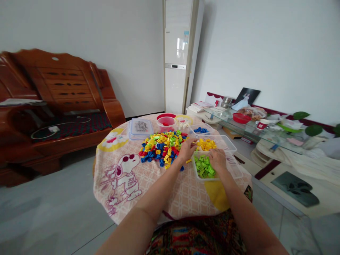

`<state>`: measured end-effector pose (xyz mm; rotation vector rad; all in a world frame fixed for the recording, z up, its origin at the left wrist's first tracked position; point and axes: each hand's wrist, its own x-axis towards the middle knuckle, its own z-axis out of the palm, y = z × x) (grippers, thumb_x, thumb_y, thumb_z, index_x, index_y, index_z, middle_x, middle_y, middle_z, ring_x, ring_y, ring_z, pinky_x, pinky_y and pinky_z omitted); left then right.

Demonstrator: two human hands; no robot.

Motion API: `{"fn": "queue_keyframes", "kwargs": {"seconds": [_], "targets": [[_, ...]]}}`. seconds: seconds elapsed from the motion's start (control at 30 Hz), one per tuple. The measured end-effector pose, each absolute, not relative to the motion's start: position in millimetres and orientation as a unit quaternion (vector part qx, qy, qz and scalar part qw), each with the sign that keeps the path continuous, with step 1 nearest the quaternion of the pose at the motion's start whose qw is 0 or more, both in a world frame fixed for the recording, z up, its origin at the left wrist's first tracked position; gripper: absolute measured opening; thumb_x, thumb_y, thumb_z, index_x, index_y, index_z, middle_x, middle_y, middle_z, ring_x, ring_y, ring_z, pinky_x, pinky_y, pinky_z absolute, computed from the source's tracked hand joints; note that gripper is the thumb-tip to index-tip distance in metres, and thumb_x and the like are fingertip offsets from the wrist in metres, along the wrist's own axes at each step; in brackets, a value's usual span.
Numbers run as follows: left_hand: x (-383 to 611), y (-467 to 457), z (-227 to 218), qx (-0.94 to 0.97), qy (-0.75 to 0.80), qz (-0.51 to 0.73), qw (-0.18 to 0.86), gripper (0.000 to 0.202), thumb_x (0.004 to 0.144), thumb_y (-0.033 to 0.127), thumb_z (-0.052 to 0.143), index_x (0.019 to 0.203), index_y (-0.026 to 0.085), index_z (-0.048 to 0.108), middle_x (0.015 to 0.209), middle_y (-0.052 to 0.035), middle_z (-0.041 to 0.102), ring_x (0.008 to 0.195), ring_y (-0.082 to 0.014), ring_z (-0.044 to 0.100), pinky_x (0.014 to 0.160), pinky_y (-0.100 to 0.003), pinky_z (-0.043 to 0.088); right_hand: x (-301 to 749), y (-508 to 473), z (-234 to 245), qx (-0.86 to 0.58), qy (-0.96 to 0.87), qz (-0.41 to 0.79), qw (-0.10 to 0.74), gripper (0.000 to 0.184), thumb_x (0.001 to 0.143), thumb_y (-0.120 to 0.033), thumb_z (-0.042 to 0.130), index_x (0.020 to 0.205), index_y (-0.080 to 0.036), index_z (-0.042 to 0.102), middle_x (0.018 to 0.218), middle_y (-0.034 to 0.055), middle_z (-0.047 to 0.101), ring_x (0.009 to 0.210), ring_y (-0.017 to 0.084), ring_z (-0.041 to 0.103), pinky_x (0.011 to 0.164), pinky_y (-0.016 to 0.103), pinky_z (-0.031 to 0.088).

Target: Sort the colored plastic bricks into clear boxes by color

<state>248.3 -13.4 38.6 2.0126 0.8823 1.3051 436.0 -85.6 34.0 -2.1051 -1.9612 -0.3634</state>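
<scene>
two hands in play, and we find both beside the yellow bricks, heaped in a clear tray whose long axis runs left to right, just beyond the box of green bricks. our left hand is in at the heap's left edge, fingers bent together; whether they pinch a brick, we cannot tell. our right hand curls over the box's far right corner, tips hidden, so we cannot call its grip either. the mixed pile lies leftward on the cloth, our left hand the nearer.
</scene>
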Motion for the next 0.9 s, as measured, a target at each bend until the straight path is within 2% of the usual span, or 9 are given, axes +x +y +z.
{"fn": "queue_keyframes", "kwargs": {"seconds": [0.07,0.13,0.3,0.4,0.53,0.67,0.9], "targets": [[260,-12,36,0.769,0.273,0.489,0.31,0.045,0.089,0.016,0.057,0.134,0.017,0.062,0.124,-0.0143,0.068,0.095,-0.0189,0.072,0.085,-0.034,0.06,436,-86,35,-0.72,-0.672,-0.122,0.12,0.027,0.092,-0.02,0.051,0.113,-0.017,0.069,0.118,0.0128,0.07,0.113,0.026,0.056,0.102,0.036,0.031],[257,-14,35,0.779,0.265,0.488,0.291,0.048,0.088,0.016,0.056,0.136,0.018,0.06,0.126,-0.0143,0.067,0.098,-0.0188,0.071,0.086,-0.033,0.06,436,-87,36,-0.722,-0.672,-0.116,0.122,0.028,0.092,-0.019,0.051,0.114,-0.017,0.069,0.118,0.0132,0.07,0.113,0.026,0.057,0.103,0.036,0.031],[200,-18,46,0.762,0.423,0.462,0.165,0.031,0.084,0.015,0.061,0.112,0.015,0.074,0.108,-0.0106,0.074,0.086,-0.0185,0.069,0.088,-0.034,0.057,434,-87,37,-0.723,-0.67,-0.112,0.126,0.031,0.093,-0.02,0.05,0.117,-0.016,0.068,0.118,0.0138,0.07,0.114,0.027,0.056,0.105,0.037,0.03],[158,-15,54,0.721,0.507,0.453,0.133,0.024,0.086,0.019,0.059,0.101,0.017,0.078,0.099,-0.0076,0.077,0.081,-0.0187,0.068,0.085,-0.032,0.055,433,-88,38,-0.726,-0.667,-0.112,0.121,0.03,0.094,-0.021,0.051,0.117,-0.016,0.068,0.119,0.0133,0.069,0.114,0.026,0.056,0.106,0.037,0.029],[126,-9,55,0.693,0.555,0.441,0.134,0.023,0.085,0.022,0.06,0.095,0.019,0.08,0.091,-0.0039,0.078,0.08,-0.0179,0.068,0.081,-0.028,0.052,432,-88,40,-0.732,-0.663,-0.104,0.113,0.03,0.094,-0.022,0.051,0.118,-0.016,0.067,0.119,0.0133,0.069,0.114,0.026,0.055,0.105,0.037,0.029],[128,-10,51,0.704,0.577,0.39,0.141,0.019,0.082,0.022,0.064,0.091,0.02,0.081,0.084,-0.0036,0.077,0.077,-0.0181,0.068,0.076,-0.027,0.05,432,-89,41,-0.732,-0.664,-0.101,0.111,0.03,0.094,-0.021,0.051,0.118,-0.015,0.067,0.12,0.0136,0.068,0.115,0.027,0.055,0.105,0.037,0.029],[147,-17,53,0.742,0.54,0.362,0.162,0.022,0.086,0.021,0.064,0.101,0.022,0.08,0.094,-0.0035,0.079,0.081,-0.0172,0.07,0.079,-0.025,0.051,435,-87,36,-0.725,-0.67,-0.106,0.123,0.03,0.093,-0.021,0.051,0.117,-0.015,0.068,0.119,0.0142,0.068,0.114,0.027,0.055,0.104,0.038,0.03]]}}
